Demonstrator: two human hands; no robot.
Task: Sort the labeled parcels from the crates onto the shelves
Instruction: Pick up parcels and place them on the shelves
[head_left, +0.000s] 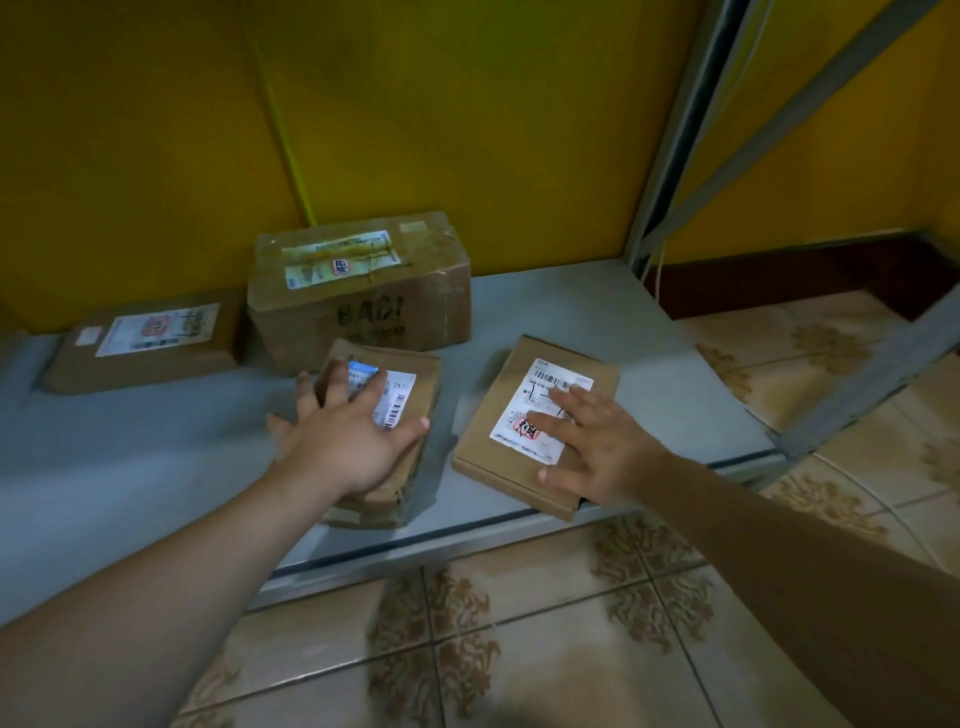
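On the shelf, flat left hand atop barcoded parcel, flat right hand atop label of thinner parcel.

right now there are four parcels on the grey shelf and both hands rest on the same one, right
No: the head view shows four on the grey shelf, but the left hand rests on the small parcel and the right hand on the flat parcel.
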